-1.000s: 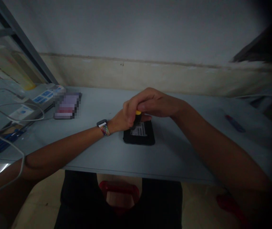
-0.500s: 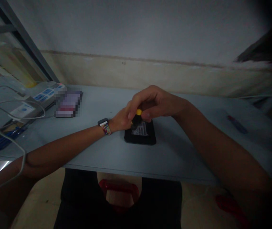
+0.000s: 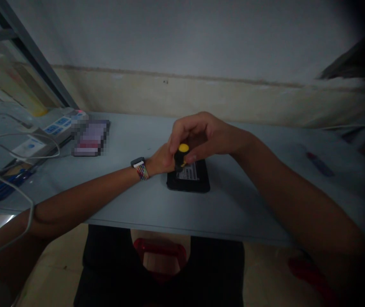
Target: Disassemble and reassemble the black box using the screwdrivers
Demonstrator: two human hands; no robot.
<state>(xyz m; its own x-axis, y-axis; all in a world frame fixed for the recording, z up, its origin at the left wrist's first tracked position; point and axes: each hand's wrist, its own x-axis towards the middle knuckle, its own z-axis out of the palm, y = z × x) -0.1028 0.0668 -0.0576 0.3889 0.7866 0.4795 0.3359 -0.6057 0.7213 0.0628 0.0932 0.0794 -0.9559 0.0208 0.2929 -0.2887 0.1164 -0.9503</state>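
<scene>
On the pale blue-grey worktop [image 3: 137, 209], roughly midway between its front and rear edges, lay a flat black box [image 3: 187, 186] with rounded corners. Its surface was dark and dull, and its top carried a whitish rectangular label [image 3: 190, 173] with rows of print too small to read. The far part of the box was hidden by the hands. Above it, the right hand [image 3: 210, 135] had its thumb and fingers in a narrow pinch around a short black tool handle [image 3: 179, 159] with a round, bright yellow end facing up. Whether the tool's lower tip touched the box could not be told. The left hand [image 3: 163, 161] reached in beside the box's left side, a dark watch [image 3: 138, 162] on a multicoloured woven band at its wrist; its fingers were hidden, so its grip could not be told. Toward the worktop's rear left corner lay a dark-edged rectangular device [image 3: 92, 133] with a blurred screen, just beside a long white power strip [image 3: 46, 135]. Toward the right end lay a slim red-and-blue tool [image 3: 320, 164].
</scene>
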